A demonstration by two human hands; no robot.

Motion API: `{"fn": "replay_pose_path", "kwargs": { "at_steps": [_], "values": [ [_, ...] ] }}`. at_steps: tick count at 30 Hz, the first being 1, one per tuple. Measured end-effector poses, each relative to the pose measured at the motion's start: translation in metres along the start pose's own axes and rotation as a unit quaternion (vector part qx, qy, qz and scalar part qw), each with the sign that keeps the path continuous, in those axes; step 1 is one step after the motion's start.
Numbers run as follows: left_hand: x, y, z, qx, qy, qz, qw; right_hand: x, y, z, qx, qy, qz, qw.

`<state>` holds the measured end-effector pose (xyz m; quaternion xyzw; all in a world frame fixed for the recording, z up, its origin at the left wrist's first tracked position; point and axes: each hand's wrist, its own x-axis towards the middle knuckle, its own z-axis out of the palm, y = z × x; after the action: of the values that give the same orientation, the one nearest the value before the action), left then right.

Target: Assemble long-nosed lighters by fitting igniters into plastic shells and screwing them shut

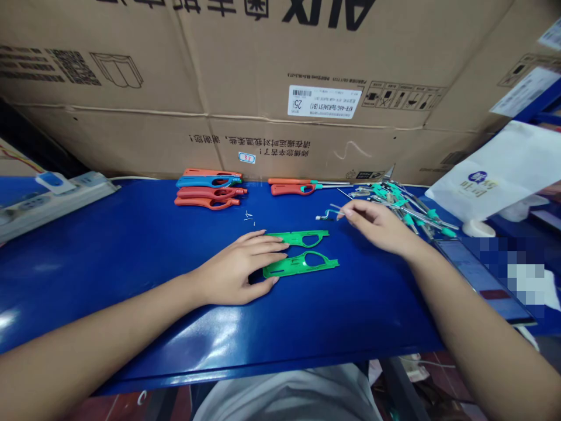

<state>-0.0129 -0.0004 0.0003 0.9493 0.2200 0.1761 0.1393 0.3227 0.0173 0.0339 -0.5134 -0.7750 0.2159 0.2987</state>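
Note:
My left hand (245, 266) lies palm down with its fingers stretched apart, the fingertips resting on the left ends of two green lighter handle shell halves (302, 269). Both halves lie flat, one behind the other, each with a trigger-guard hole towards the right. My right hand (372, 222) is closed in a pinch on a thin wired igniter part (327, 214), from which a teal wire and a small white and black end hang out. Its exact shape inside the fingers is hidden. Beyond my left hand are several tiny screws (248, 216).
Several orange, red and blue lighter handles (205, 194) are stacked at the back left. Two orange-red lighters (291, 188) lie back centre, beside a heap of metal lighter tubes (407, 204). A power strip (52, 196), phone (482, 280) and large cardboard box (245, 76) surround the blue table (131, 251).

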Motion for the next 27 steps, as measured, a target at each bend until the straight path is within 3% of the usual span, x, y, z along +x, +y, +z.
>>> {"fn": "replay_pose_path", "kwargs": {
  "at_steps": [5,8,13,16,19,23,27],
  "values": [
    [0.000,-0.001,-0.013,0.047,0.004,0.045,0.998,-0.008,-0.014,0.023,0.038,-0.069,-0.055,0.995],
    [0.001,0.001,-0.015,0.046,0.050,0.044,0.997,-0.011,-0.018,0.030,0.059,-0.082,-0.085,0.991],
    [0.005,0.011,-0.009,-0.056,0.156,-0.074,0.983,-0.014,-0.029,0.035,0.067,-0.081,-0.142,0.984],
    [0.008,0.020,-0.007,-0.126,0.156,-0.142,0.969,-0.016,-0.034,0.037,0.063,-0.093,-0.170,0.979],
    [0.010,0.028,-0.008,-0.204,0.128,-0.161,0.957,-0.018,-0.036,0.038,0.047,-0.112,-0.183,0.976],
    [0.012,0.032,-0.008,-0.269,0.091,-0.199,0.938,-0.021,-0.038,0.038,0.050,-0.140,-0.157,0.976],
    [0.012,0.028,-0.005,-0.356,0.096,-0.224,0.902,-0.024,-0.039,0.036,0.134,-0.171,-0.069,0.974]
  ]
}}
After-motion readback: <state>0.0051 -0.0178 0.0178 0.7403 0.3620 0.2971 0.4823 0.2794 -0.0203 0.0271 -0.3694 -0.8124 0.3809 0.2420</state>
